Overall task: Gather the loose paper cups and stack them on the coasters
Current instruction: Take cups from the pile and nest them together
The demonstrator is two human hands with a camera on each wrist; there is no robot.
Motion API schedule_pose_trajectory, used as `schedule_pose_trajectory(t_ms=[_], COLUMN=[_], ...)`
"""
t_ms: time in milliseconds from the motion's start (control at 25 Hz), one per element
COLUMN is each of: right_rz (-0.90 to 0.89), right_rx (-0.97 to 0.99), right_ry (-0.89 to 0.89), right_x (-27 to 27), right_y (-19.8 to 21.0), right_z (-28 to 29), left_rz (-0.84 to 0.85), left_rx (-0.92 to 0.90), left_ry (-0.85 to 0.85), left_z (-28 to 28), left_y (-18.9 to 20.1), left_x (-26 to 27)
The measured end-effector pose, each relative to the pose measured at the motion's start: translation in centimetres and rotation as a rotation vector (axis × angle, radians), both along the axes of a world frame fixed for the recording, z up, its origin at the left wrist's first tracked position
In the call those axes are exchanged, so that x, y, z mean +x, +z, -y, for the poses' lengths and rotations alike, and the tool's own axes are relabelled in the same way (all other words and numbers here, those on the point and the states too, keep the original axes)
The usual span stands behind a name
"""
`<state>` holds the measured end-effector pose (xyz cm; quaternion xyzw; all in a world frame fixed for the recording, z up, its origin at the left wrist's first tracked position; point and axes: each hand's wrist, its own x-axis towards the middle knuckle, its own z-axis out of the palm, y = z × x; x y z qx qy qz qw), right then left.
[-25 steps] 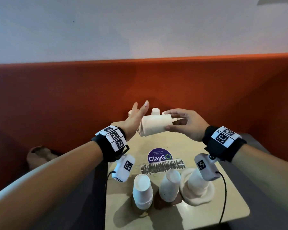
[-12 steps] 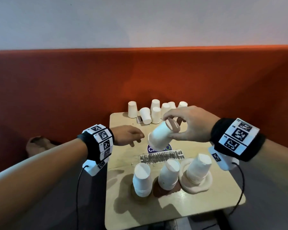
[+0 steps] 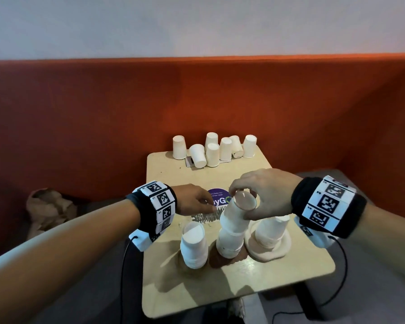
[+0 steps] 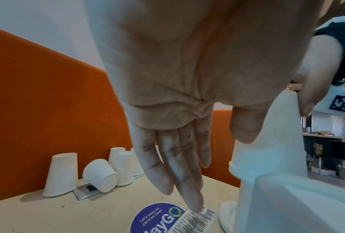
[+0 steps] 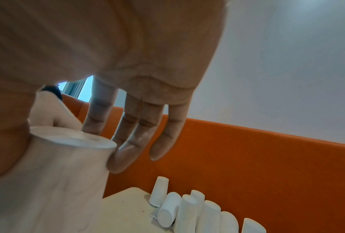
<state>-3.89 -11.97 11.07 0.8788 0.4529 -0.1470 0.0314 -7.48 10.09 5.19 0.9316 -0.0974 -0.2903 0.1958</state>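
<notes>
- Now my right hand (image 3: 264,195) pinches the top cup of the middle stack (image 3: 232,232), on its brown coaster (image 3: 218,259).
- My left hand (image 3: 192,199) hangs slack, empty.
- Loose cups (image 3: 214,148) wait at the table's (image 3: 267,284) far edge.

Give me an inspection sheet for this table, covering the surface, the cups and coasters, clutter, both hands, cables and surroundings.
Surface: small pale wooden table with a round purple sticker and a barcode strip.
Job's things: three stacks of upturned white paper cups near the front; middle stack on a brown coaster, right stack on a pale round coaster. Seven loose white cups at the far edge, two tipped over.
Clutter: small flat silver object under a tipped cup.
Grippers: right hand holds the middle stack's top cup; left hand open, holding nothing.
Cables: black wrist-camera cables hang beside the table.
Surroundings: orange upholstered bench back, white wall, crumpled brown paper bag on the seat.
</notes>
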Motion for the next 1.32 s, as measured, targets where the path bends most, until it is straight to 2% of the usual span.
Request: schedule_pose_trajectory(t_ms=[240,560,1120,1320], right_rz=[0.037,0.014,-0.054,-0.097], right_rx=[-0.166,-0.250,-0.251,-0.146], right_ry=[0.040,0.057,0.058,0.003], right_x=[-0.1,-0.3,0.7,1.9], right_y=[-3.5,-6.2,-7.8,-5.6], right_z=[-1.2,-1.7,-1.6,-0.6], left_rz=[-0.005,0.008,-0.001,-0.006], left_rx=[0.071,0.079,0.072,0.120], left_ry=[-0.025,0.008,0.053,0.071], left_z=[0.9,0.9,0.1,-0.9], left_y=[-0.6,-1.0,-1.9,-0.7], left_x=[0.3,0.7,2.7,3.9])
